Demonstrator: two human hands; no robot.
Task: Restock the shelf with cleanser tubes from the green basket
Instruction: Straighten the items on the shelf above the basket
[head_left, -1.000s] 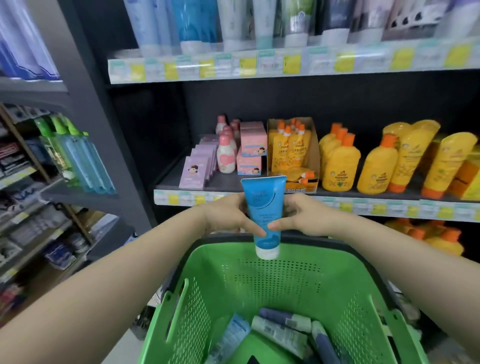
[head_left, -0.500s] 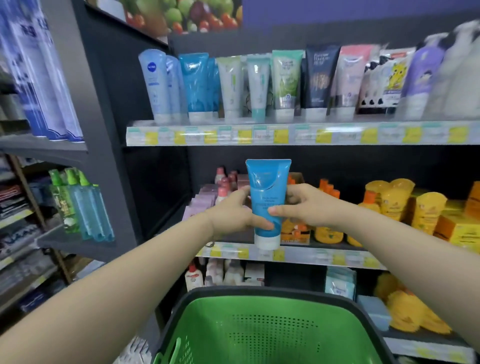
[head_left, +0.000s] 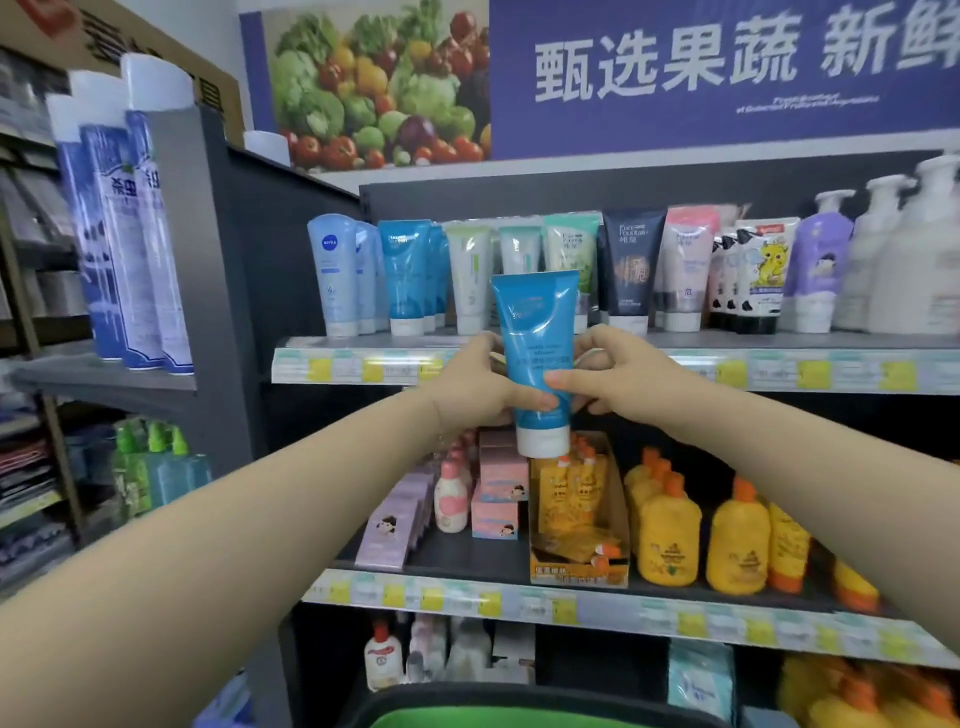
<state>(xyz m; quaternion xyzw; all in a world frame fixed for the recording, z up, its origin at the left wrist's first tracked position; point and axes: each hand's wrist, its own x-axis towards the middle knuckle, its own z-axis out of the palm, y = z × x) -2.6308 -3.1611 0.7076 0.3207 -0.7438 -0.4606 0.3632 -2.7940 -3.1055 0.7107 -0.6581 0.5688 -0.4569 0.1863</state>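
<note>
Step in hand: carrying to the shelf; the tube is not yet placed.

Both hands grip one blue plastic cleanser tube with a white cap (head_left: 535, 358), held upright, cap down.
- Left hand (head_left: 475, 389): fingers curled behind the tube, thumb across its front.
- Right hand (head_left: 615, 374): thumb pressed on the front, fingers curled behind.

The tube hangs in front of the grey upper shelf with the pale price-label strip (head_left: 343, 364). Its cap is below that shelf's edge and its crimped end is level with the stock standing on the shelf. I cannot tell whether it touches the edge.

Toward the shelf's left end stand matching blue tubes (head_left: 408, 275), cap down, in a file. Judgement: that is the slot.

The next move calls for:
- lifting the cap above the shelf's lip;
- shifting left along the shelf;
- setting the tube cap-down at the front of that file without toppling its neighbours.

Green plastic basket (head_left: 467, 719): well below the shelf, only the rim shows and the contents are hidden.
</note>
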